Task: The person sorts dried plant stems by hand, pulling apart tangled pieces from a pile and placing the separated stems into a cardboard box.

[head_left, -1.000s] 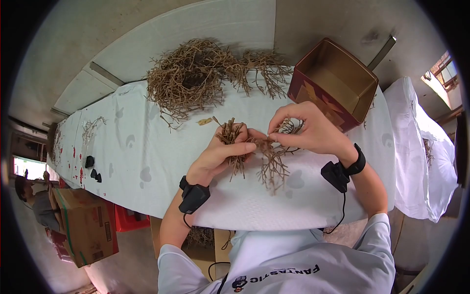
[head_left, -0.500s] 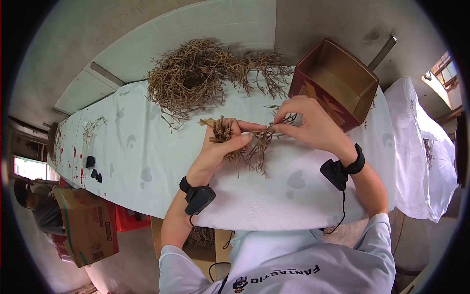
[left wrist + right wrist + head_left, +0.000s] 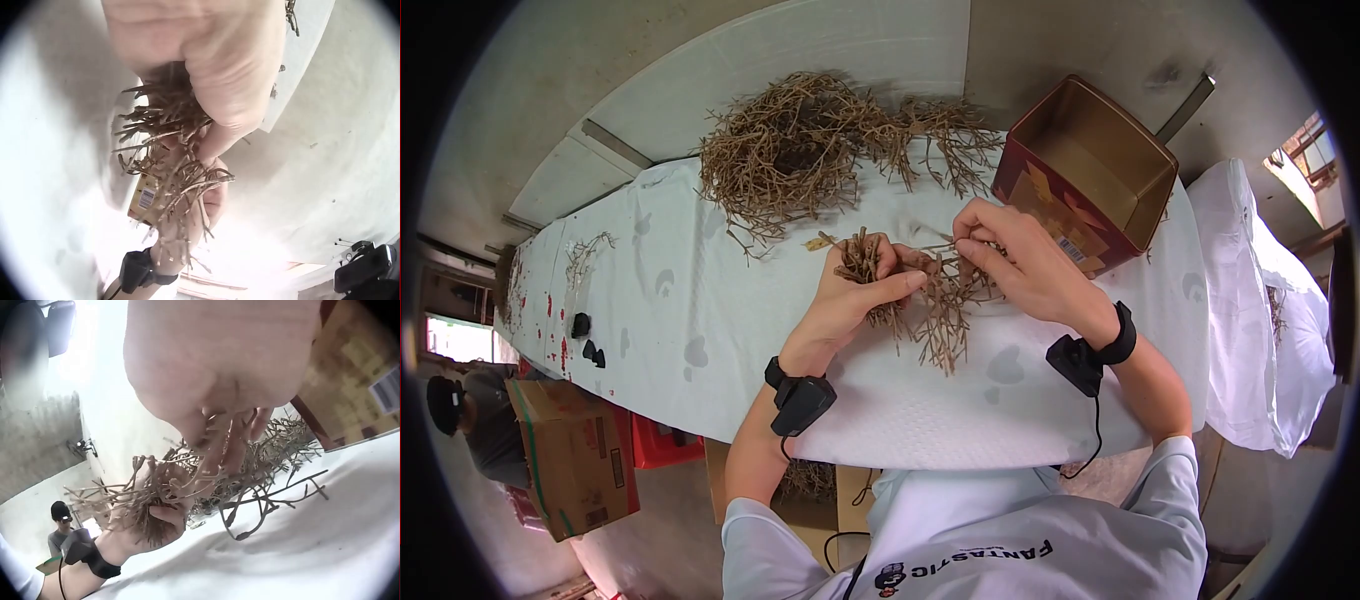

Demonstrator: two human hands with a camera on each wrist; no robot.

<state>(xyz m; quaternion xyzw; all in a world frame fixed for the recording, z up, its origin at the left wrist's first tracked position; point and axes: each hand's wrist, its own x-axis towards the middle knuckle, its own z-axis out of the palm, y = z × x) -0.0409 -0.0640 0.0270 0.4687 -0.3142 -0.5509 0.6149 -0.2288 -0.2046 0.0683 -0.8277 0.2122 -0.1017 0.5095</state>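
My left hand [image 3: 830,310] grips a bunch of dry brown twigs [image 3: 860,265], cut ends upward, its thumb across the bunch. More branching twigs [image 3: 945,320] spread from it to the right over the white cloth. My right hand [image 3: 1035,265] pinches a thin twig there between thumb and index finger, with some of the sprigs behind its fingers. In the left wrist view the bundled twig ends [image 3: 165,115] jut out beside the palm. The right wrist view shows a forked twig [image 3: 269,503] hanging below the right fingers [image 3: 234,450].
A large tangled heap of twigs [image 3: 780,160] lies at the back of the table [image 3: 750,320]. An open dark red tin box [image 3: 1040,205] stands just beyond my right hand. A cardboard box [image 3: 575,455] and another person [image 3: 490,420] are at the far left.
The left index finger, stretched toward the right hand half a second ago, is bent back at the bunch. The right fingers are more closed in, and the loose sprigs have shifted between the hands.
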